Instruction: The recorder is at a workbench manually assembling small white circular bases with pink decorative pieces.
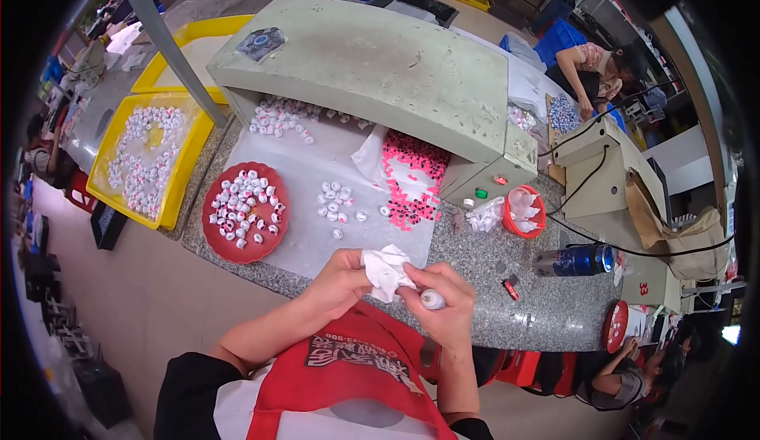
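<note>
Just past the front edge of the granite-topped bench, my left hand pinches a crumpled white cloth or tissue. My right hand is curled round a small white bottle, its rounded end showing; the thumb and fingertips also touch the cloth. Whether anything is inside the cloth is hidden. Ahead of my hands, small round white pieces lie loose on a white sheet. A red scalloped dish to the left holds many similar pieces. Flat pink-and-black pieces spread across the sheet's right side.
A pale green metal hood spans the bench, with more white pieces under it. Yellow trays stand at left. To the right are a red cup with white tissue, a blue bottle and black cables. Other people work at right and far left.
</note>
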The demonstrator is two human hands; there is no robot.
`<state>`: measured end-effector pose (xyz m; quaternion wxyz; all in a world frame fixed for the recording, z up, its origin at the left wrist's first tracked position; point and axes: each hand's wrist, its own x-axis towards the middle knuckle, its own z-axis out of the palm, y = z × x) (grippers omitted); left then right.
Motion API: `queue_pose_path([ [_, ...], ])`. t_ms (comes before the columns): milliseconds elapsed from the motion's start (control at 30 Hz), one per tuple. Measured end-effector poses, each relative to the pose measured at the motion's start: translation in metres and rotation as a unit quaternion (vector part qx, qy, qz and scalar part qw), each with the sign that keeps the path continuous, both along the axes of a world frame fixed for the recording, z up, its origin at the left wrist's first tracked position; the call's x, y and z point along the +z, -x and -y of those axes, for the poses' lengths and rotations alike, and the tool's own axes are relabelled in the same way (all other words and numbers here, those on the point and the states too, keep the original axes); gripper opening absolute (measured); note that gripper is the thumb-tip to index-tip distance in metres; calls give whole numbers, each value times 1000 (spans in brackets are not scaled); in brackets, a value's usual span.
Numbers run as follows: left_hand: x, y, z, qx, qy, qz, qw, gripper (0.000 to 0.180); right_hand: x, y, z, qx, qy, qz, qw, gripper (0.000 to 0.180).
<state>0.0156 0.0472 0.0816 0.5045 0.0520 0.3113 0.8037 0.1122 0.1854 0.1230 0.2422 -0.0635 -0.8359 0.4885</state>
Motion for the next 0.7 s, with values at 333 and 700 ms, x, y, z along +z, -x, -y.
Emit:
queue_pose_path([
  [333,-8,-6,0,-35,1,65,997,23,-7,-15,-4,-29,-79,-49,995,15],
  [700,8,-8,-3,-95,56,42,993,22,-8,-37,-12,-93,170,29,981,29],
])
